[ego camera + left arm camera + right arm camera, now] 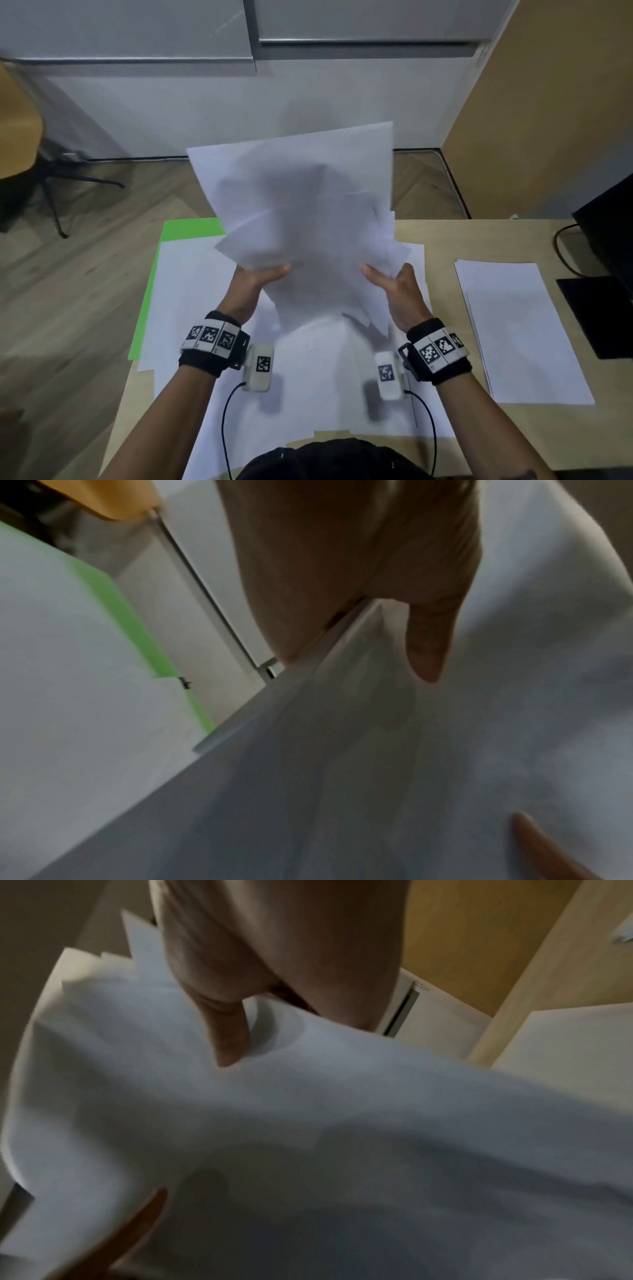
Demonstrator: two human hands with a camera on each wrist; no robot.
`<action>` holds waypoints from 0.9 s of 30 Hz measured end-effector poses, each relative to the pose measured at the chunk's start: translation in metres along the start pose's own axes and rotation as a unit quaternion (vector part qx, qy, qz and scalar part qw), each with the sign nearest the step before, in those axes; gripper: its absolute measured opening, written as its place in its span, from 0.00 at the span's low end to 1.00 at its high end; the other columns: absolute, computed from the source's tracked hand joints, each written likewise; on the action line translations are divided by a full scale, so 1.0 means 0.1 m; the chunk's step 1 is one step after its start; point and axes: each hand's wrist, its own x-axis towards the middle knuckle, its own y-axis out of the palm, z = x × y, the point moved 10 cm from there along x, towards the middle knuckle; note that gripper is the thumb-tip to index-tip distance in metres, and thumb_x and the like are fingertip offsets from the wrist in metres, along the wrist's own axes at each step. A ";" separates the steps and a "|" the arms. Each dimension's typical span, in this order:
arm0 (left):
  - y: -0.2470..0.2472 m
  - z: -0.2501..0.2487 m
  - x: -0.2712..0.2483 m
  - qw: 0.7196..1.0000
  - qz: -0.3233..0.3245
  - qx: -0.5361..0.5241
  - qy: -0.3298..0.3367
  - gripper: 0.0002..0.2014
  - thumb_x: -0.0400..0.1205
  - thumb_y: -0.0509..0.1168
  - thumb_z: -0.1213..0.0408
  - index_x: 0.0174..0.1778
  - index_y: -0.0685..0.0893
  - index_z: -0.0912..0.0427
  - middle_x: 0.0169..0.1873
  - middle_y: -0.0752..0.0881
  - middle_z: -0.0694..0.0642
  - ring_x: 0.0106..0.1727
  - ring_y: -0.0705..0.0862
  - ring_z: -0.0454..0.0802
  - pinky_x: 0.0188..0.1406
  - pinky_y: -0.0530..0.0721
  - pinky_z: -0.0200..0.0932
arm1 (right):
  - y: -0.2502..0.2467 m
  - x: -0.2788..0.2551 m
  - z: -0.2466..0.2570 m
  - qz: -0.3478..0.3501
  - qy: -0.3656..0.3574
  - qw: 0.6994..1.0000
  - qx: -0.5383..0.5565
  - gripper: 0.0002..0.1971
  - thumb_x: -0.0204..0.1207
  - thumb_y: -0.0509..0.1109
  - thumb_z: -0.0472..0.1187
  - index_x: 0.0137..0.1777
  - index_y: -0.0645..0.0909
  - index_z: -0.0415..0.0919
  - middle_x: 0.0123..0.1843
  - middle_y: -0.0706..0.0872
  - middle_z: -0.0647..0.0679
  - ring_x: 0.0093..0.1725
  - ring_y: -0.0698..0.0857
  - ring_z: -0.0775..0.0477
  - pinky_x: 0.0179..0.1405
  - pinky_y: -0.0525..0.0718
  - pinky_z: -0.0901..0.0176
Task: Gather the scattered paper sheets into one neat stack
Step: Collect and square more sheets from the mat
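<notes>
A loose bundle of white paper sheets [301,205] is held up in the air above the light wooden counter [479,240], its sheets fanned out at different angles with corners jutting past one another, so the edges are not lined up. The left hand [255,284] grips the bundle's left lower edge: in the left wrist view the thumb lies on the near face of the paper [377,750] while the fingers [342,561] go behind it. The right hand [399,291] grips the bundle's right lower edge in the same way, thumb pressed on the near face and fingers [335,961] wrapped behind the sheets [342,1123]. Motion blur softens the bundle's lower part in the head view.

Directly below the bundle, large white sheets [191,291] lie flat on the counter, overlapping. A bright green sheet [191,228] lies under them, showing to the left of the bundle and along the left edge of the flat sheets. To the right of the bundle, well apart from it, a separate pile of white paper [524,332] rests on the counter. Further right of that pile stand a black monitor base [596,308] and a dark cable [561,246]. Beyond the bundle, on the wooden floor [102,240], a chair with black legs [51,185] stands to the left, before white cabinets [171,85].
</notes>
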 end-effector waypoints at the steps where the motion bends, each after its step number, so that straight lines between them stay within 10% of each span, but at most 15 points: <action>1: 0.06 -0.07 -0.01 1.000 -0.005 0.008 0.010 0.25 0.68 0.79 0.69 0.61 0.84 0.70 0.56 0.90 0.62 0.60 0.88 0.58 0.62 0.85 0.51 | -0.02 0.02 0.01 -0.009 -0.014 1.000 0.006 0.11 0.78 0.71 0.25 0.42 0.85 0.42 0.34 0.92 0.56 0.39 0.89 0.66 0.46 0.86 0.73; 5: 0.28 -0.29 -0.13 0.998 0.010 0.036 0.049 0.19 0.72 0.75 0.78 0.57 0.85 0.59 0.48 0.91 0.47 0.53 0.89 0.45 0.50 0.84 0.33 | -0.10 0.04 0.01 -0.040 -0.048 0.998 0.029 0.18 0.72 0.75 0.25 0.55 0.86 0.48 0.50 0.93 0.52 0.55 0.91 0.50 0.57 0.87 0.57; 10: 0.25 -0.20 -0.21 0.997 0.038 0.036 0.059 0.18 0.70 0.75 0.73 0.53 0.90 0.52 0.52 0.92 0.53 0.56 0.89 0.52 0.54 0.86 0.43 | -0.12 -0.02 -0.07 -0.021 -0.029 0.999 -0.010 0.13 0.70 0.77 0.25 0.42 0.91 0.45 0.42 0.93 0.52 0.46 0.91 0.53 0.52 0.88 0.55; 27: 0.20 0.33 -0.06 0.997 0.037 0.061 -0.037 0.16 0.68 0.78 0.69 0.49 0.92 0.47 0.53 0.92 0.55 0.56 0.89 0.53 0.56 0.87 0.48 | -0.08 0.14 -0.47 -0.038 0.051 0.997 0.053 0.16 0.70 0.75 0.22 0.52 0.87 0.41 0.50 0.93 0.45 0.49 0.91 0.49 0.45 0.88 0.61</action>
